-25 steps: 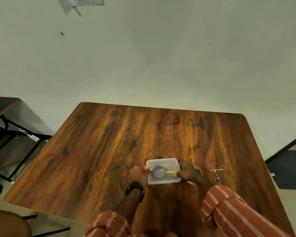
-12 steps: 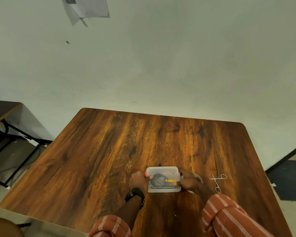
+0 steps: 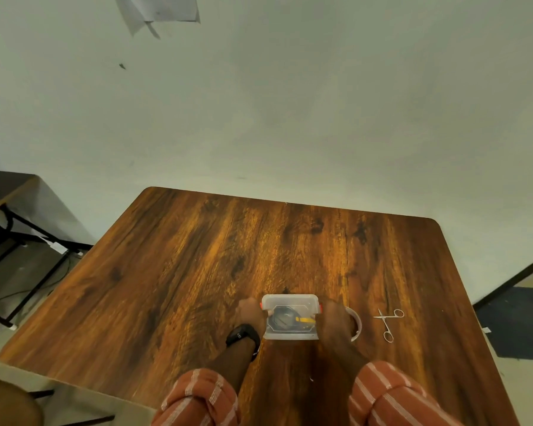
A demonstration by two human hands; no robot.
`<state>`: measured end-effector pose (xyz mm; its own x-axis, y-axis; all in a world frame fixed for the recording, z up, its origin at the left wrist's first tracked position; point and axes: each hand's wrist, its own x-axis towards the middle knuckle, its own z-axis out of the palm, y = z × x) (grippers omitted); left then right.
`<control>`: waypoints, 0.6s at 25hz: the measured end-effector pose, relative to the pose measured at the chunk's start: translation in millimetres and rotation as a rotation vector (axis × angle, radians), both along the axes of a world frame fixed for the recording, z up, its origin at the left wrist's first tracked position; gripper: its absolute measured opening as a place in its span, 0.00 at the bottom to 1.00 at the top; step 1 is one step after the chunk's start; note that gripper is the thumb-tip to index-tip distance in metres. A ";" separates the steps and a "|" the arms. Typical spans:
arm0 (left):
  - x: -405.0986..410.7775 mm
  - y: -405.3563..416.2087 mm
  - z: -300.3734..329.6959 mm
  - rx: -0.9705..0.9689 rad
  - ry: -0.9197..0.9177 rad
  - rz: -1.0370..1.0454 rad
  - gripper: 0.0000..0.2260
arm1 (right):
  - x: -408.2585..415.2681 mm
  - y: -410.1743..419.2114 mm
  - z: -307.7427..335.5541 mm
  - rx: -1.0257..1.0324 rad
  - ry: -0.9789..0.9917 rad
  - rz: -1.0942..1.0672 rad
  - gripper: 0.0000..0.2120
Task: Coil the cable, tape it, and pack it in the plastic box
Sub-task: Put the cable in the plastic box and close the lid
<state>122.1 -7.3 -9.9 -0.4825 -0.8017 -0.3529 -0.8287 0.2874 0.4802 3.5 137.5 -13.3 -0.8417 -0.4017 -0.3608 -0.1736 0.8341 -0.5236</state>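
Last step of the task by the look of it: packing done, closing the box. The plastic box [image 3: 290, 316] sits on the bench [image 3: 197, 256] near the front edge, right in front of the person, clear lid on top, and the coiled cable [image 3: 283, 317] shows dark through the lid with a yellow tape band [image 3: 305, 320] across its right side, so coil and tape look finished and the cable is inside. Left hand [image 3: 250, 312] is pressed against the left short end of the box at the red latch [image 3: 261, 305], fingers curled onto the end, thumb seems to reach over the lid edge; right hand [image 3: 333, 318] mirrors it on the right end by the other red latch [image 3: 321, 308], fingers wrapped down the side. Both hands closed on the box ends, not lifting, box flat on the bench. Whether the latches are snapped home is too small to tell. Next move, my guess: press both clips in until they seat, keep the lid square so it doesn't pop up on one side, then let go. Both forearms come in from the bottom edge, striped sleeves [image 3: 391, 395] rolled up, black watch [image 3: 243, 336] on the left wrist. Tape roll [image 3: 356, 324] sits just behind the right hand, partly hidden; scissors [image 3: 388, 324] lie further right, apart from the box, untouched.
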 end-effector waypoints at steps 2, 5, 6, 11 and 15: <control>1.7 0.4 2.4 0.002 0.005 0.017 0.10 | 15.7 -3.1 -2.0 -0.051 -0.015 -0.013 0.10; -0.3 0.4 1.7 -0.027 0.020 0.024 0.09 | 18.7 -1.9 -10.9 -0.150 0.054 -0.033 0.08; -3.2 -1.9 1.1 -0.024 0.045 0.032 0.09 | 18.1 -1.1 -8.0 -0.256 -0.001 -0.068 0.08; -20.5 -2.1 6.5 -0.019 0.115 -0.024 0.08 | 3.6 -0.1 7.1 -0.301 0.027 0.014 0.15; -6.9 3.1 -6.0 -0.026 0.189 -0.092 0.09 | 14.3 42.1 -17.1 0.011 0.320 0.086 0.20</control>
